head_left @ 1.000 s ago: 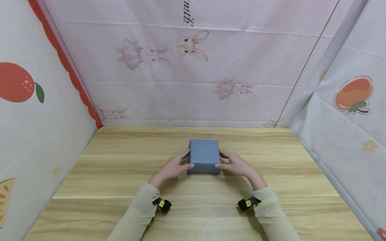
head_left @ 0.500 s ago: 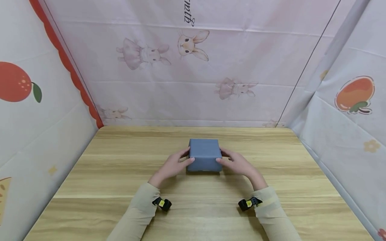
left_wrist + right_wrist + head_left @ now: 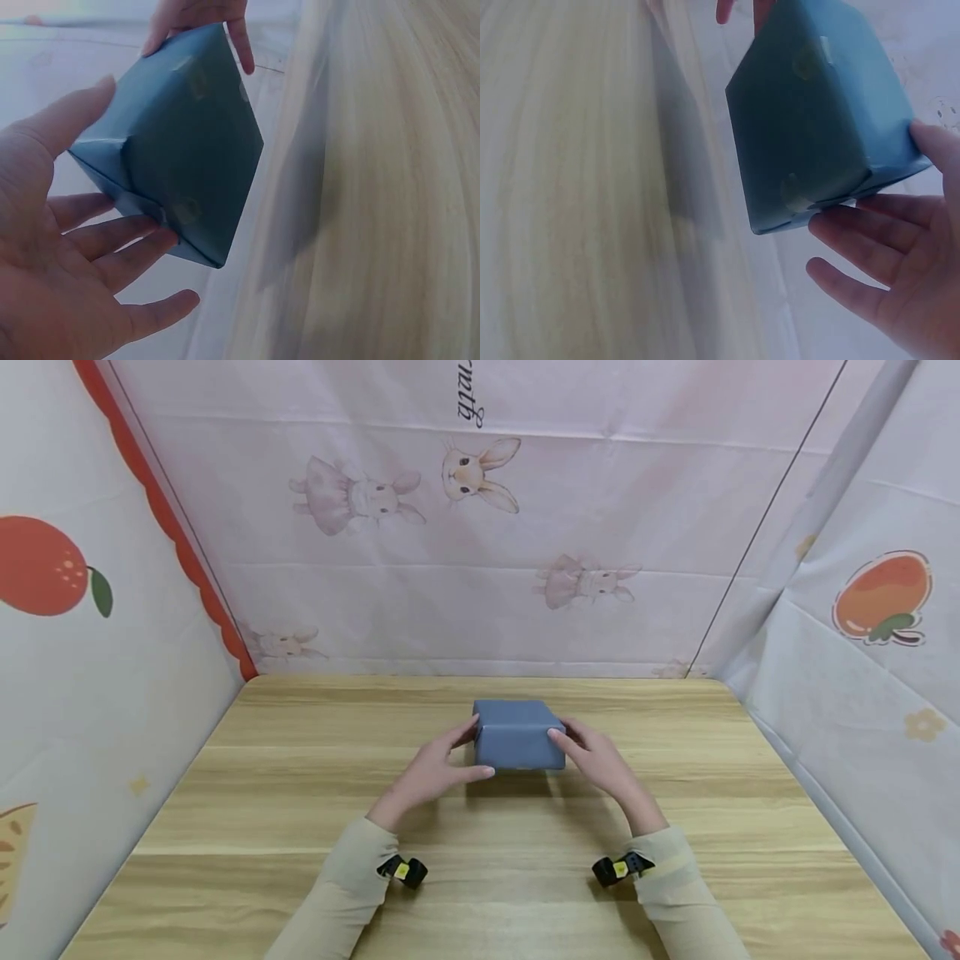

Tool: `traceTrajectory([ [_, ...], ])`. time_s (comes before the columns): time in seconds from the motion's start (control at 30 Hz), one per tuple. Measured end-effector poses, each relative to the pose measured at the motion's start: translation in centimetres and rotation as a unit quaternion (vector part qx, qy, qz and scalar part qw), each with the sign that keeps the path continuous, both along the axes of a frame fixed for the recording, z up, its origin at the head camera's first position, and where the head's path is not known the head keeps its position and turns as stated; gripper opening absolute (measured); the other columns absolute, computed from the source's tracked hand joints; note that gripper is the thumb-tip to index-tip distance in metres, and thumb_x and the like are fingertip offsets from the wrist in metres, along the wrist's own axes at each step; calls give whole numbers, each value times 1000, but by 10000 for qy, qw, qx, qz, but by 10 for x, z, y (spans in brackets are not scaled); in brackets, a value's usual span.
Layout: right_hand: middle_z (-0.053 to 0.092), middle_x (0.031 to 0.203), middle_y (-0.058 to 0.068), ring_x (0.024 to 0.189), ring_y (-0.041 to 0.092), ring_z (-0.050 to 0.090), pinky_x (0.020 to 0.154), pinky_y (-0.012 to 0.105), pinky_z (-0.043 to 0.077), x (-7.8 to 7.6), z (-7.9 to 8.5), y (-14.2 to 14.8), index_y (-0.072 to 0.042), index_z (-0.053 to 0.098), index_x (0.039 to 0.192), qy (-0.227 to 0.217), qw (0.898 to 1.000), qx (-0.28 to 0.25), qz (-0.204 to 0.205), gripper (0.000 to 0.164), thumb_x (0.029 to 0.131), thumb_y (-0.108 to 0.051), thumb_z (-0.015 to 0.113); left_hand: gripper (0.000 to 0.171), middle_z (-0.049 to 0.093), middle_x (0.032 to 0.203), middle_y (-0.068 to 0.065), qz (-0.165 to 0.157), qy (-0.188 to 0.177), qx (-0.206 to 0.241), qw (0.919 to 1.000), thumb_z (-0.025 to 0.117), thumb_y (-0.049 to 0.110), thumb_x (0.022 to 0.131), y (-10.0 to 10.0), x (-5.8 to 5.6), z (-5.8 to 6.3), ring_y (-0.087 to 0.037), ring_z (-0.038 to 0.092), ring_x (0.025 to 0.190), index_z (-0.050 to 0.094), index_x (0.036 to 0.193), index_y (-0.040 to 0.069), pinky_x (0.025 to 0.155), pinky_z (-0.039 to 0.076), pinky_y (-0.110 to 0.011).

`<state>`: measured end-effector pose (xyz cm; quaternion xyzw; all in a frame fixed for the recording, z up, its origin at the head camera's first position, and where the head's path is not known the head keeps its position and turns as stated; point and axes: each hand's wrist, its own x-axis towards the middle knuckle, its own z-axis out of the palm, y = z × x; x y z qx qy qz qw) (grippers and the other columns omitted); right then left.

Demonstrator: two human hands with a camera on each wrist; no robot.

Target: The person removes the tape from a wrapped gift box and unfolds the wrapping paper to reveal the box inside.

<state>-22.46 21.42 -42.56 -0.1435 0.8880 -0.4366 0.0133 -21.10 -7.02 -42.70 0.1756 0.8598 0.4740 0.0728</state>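
A box wrapped in plain blue paper (image 3: 517, 747) is held off the table in the head view, its front face tilted up. Small strips of clear tape show on its shaded underside (image 3: 202, 142) in the left wrist view. My right hand (image 3: 603, 762) grips the right end, thumb on the front face and fingers against the end face. At the other end my left hand (image 3: 435, 770) touches the box with fairly straight fingers. Its thumb stands apart, by the lower front corner. In the right wrist view the right hand's little finger (image 3: 847, 285) sticks out clear of the box.
The box hangs over a wood-grain table (image 3: 510, 877), casting a shadow. Behind it rises a pink cloth backdrop (image 3: 420, 610) with rabbit prints. White fruit-printed cloths (image 3: 847, 693) stand along both sides. A small black camera (image 3: 405, 870) is strapped to each wrist.
The box has risen slightly, shifted right and tipped, so its front face shows more. My left thumb has come off the front face; my right thumb has moved up with the box.
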Motion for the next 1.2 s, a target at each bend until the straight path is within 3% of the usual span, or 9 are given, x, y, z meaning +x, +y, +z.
traceTrajectory([
  [0.2,59,135,20,123,35,58,100,50,48,-1,-1,0,-5,50,140,216,9994,-51,-268,62,100,-51,45,97,36,157,-6,-73,282,-106,9995,80,39,79,4,2,1,-29,38,143,22,156,28,117,27,-53],
  [0.43,63,128,20,118,34,61,98,50,50,-1,3,-3,-2,54,135,342,9983,-98,-451,58,100,-48,49,91,44,151,-11,54,705,-66,9975,79,18,81,7,0,1,-31,45,138,27,155,18,116,29,-50],
  [0.67,63,129,22,119,34,61,98,49,50,2,6,-5,0,54,134,358,9982,-115,-459,61,100,-49,48,84,52,145,-14,277,986,-8,9947,77,12,82,8,-2,-1,-30,51,133,33,153,16,114,34,-48],
  [1.0,59,133,25,124,40,56,103,53,45,4,6,-3,2,53,135,617,9966,-180,-523,55,103,-41,42,79,55,141,-14,362,945,385,9941,75,16,85,6,-3,-3,-31,57,125,34,152,17,109,40,-50],
  [1.2,58,134,26,118,40,60,100,52,48,5,8,-2,5,51,137,738,9949,-648,-242,50,106,-31,35,74,63,133,-8,653,641,673,9935,74,35,86,5,-2,-3,-27,59,121,39,150,22,103,44,-54],
])
